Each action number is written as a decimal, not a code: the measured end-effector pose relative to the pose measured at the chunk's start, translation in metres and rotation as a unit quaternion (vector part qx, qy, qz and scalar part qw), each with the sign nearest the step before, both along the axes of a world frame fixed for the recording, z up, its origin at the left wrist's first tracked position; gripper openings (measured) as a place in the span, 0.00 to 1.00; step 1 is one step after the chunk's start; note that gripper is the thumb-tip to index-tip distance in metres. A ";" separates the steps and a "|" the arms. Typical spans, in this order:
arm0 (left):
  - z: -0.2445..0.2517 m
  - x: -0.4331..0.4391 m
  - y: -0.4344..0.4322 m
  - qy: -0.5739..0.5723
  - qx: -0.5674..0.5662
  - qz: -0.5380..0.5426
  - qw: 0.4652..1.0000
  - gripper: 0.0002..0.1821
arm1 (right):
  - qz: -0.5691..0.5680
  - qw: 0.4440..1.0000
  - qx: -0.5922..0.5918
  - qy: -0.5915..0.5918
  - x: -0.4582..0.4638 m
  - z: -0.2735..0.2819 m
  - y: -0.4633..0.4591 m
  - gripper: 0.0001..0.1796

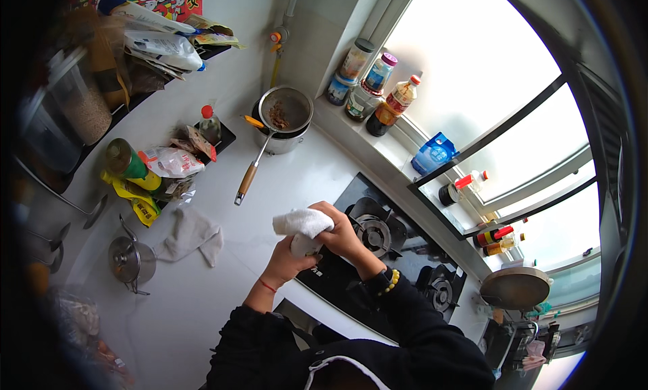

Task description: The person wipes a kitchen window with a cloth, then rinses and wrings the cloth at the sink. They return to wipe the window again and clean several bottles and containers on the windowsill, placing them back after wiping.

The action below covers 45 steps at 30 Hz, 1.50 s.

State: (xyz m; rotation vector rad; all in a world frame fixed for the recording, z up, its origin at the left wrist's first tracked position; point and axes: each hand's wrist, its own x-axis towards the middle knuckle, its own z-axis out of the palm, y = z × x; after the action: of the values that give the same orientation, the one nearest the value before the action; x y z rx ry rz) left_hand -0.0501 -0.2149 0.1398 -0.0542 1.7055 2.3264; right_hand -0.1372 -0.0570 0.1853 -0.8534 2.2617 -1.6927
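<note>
My left hand (284,262) grips a pale container (305,245), perhaps a jar or cup, held up over the counter by the stove's edge. In my right hand (343,233) is a folded white cloth (302,222), pressed over the container's upper end. The cloth and my fingers hide the container's top. Below and to the right lies the black glass gas hob (344,294) with two burners. A second white cloth (195,235) lies crumpled on the counter, left of my hands, beside a small lidded steel pot (132,261).
A wood-handled strainer (286,109) with brown bits rests on a steel pot (277,145). Food packets and bottles fill a black tray (226,137). Stacked jars (357,61) and a sauce bottle (392,109) line the windowsill. A pan (515,287) stands far right.
</note>
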 end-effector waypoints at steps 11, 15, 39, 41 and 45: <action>0.042 0.010 0.043 0.257 -0.504 0.265 0.781 0.31 | -0.356 0.906 -0.211 -0.084 0.057 0.029 -0.035 0.28; 0.057 0.009 0.055 0.299 -0.548 0.256 0.738 0.25 | -0.369 0.902 -0.214 -0.075 0.072 0.042 -0.032 0.35; 0.110 0.023 0.087 0.239 -0.130 0.034 0.962 0.40 | -0.351 0.914 -0.199 0.032 0.110 0.093 0.044 0.24; 0.110 0.024 0.088 0.258 -0.196 0.083 0.942 0.39 | -0.399 0.906 -0.131 0.054 0.125 0.093 0.040 0.21; 0.116 0.025 0.082 0.278 -0.248 0.155 0.915 0.35 | -0.305 0.950 -0.022 0.059 0.153 0.086 0.048 0.31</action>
State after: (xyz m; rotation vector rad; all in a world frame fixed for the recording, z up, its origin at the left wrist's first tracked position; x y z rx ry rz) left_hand -0.0246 -0.1330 0.2560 0.2938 2.7227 2.1686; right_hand 0.0162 -0.0088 0.2710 -0.2639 2.7762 -1.9686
